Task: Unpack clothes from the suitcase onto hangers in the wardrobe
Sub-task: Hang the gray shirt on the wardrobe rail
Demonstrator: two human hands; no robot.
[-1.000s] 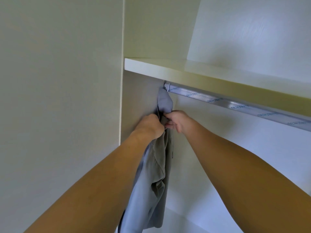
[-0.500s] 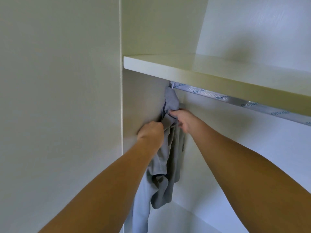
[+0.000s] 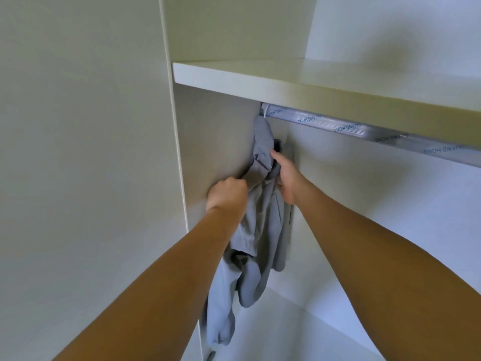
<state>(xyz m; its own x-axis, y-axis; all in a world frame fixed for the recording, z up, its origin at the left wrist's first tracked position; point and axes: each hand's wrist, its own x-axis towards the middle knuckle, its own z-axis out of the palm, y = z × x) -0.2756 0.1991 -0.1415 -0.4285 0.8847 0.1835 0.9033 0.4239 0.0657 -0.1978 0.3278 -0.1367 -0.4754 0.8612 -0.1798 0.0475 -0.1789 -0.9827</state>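
Note:
A grey garment point(image 3: 260, 225) hangs at the far left end of the metal wardrobe rail point(image 3: 364, 131), close to the side panel. A thin white hanger hook point(image 3: 265, 113) loops over the rail above it; the rest of the hanger is hidden in the fabric. My left hand point(image 3: 229, 194) grips a fold of the garment and draws it to the left. My right hand point(image 3: 283, 175) holds the bunched fabric on the right side, thumb up against the cloth. A sleeve dangles low point(image 3: 221, 319). The suitcase is out of view.
A pale shelf point(image 3: 312, 79) runs just above the rail. The wardrobe's side panel point(image 3: 216, 142) stands right behind the garment, and a tall outer panel point(image 3: 78, 152) fills the left. The rail to the right carries nothing visible. The wardrobe floor point(image 3: 299, 329) lies below.
My left hand has moved down and to the left, pulling the fabric with it. My right hand has stayed on the bunched cloth. The view has shifted slightly.

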